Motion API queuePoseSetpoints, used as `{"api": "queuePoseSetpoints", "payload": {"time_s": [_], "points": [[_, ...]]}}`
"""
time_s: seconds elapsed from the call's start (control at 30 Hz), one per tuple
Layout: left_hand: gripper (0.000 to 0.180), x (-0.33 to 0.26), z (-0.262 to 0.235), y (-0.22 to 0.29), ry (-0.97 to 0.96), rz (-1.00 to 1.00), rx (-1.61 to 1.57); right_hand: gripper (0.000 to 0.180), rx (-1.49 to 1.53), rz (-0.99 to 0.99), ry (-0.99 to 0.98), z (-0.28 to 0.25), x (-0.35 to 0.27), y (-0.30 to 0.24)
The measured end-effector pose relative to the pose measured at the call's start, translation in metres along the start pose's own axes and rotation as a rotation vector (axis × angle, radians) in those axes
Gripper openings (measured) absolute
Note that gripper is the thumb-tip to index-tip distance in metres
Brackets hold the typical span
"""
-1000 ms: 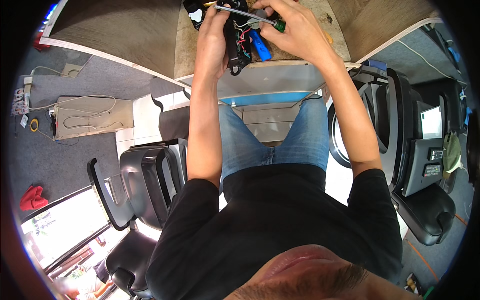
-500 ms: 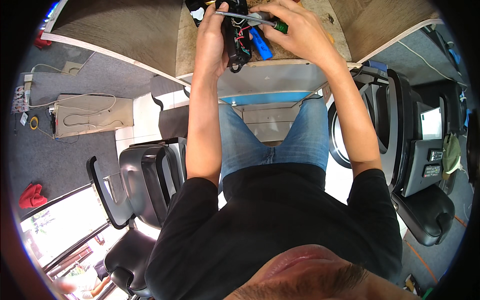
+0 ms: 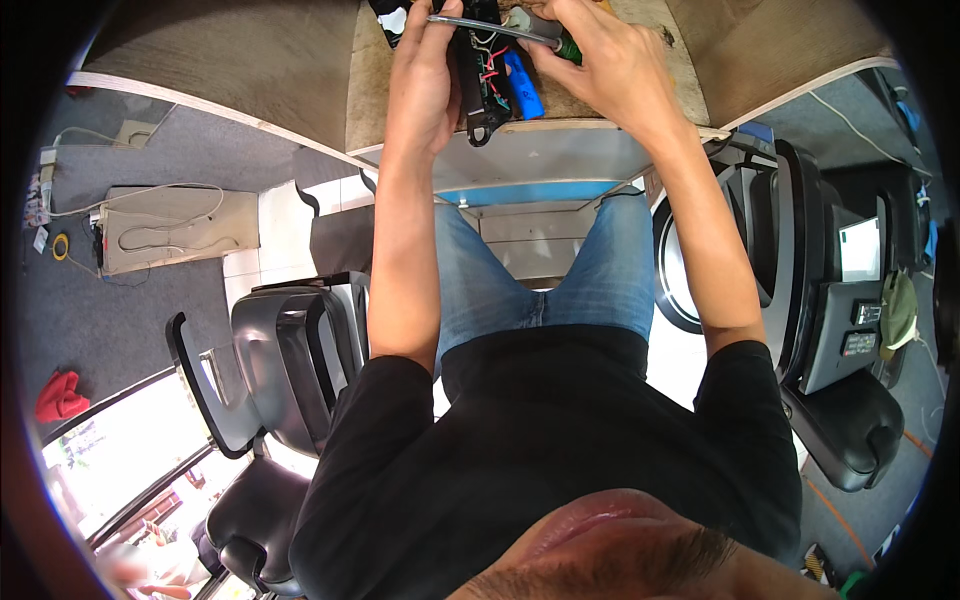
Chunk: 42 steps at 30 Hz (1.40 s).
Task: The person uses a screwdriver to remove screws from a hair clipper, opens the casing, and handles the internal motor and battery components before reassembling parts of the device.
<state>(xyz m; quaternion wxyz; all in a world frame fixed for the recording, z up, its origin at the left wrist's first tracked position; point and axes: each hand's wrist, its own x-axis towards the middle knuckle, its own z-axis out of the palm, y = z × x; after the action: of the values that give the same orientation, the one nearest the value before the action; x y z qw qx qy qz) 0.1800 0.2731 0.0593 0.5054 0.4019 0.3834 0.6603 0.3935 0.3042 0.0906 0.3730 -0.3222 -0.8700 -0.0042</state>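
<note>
At the top of the view, my left hand [image 3: 422, 85] is closed along the left side of a narrow black housing [image 3: 484, 100] with red, white and dark wires inside. A loop-shaped end of that housing points toward me at the bench edge. My right hand [image 3: 612, 72] grips a screwdriver [image 3: 495, 28] with a green handle; its metal shaft lies across the housing, the tip by my left thumb. A grey cylindrical part [image 3: 522, 20] sits beside the right fingers; whether they touch it I cannot tell. Right of the housing lies a blue cylindrical cell [image 3: 524, 88].
The wooden worktop [image 3: 375, 110] has raised side panels [image 3: 250, 60] left and right. A black-and-white item [image 3: 392, 22] lies by my left fingers. Black chairs [image 3: 290, 370] stand to the left, and a black and grey chair [image 3: 795, 230] is on the right.
The housing's near end has shifted slightly toward me and right. The screwdriver still crosses it, with its tip a little left of before. Both hands keep their holds.
</note>
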Motion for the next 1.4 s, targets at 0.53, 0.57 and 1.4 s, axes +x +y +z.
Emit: {"api": "queuePoseSetpoints", "payload": {"time_s": [0.53, 0.57, 1.4], "points": [[0.038, -0.008, 0.014, 0.009, 0.035, -0.052, -0.086, 0.034, 0.024, -0.021, 0.089, 0.015, -0.002, 0.01], [0.038, -0.01, 0.015, 0.01, 0.047, -0.07, -0.074, 0.033, 0.038, -0.025, 0.09, 0.015, -0.002, 0.009], [0.035, -0.008, 0.015, 0.008, 0.019, -0.073, -0.046, 0.032, 0.088, -0.017, 0.087, 0.015, -0.002, 0.008]]}}
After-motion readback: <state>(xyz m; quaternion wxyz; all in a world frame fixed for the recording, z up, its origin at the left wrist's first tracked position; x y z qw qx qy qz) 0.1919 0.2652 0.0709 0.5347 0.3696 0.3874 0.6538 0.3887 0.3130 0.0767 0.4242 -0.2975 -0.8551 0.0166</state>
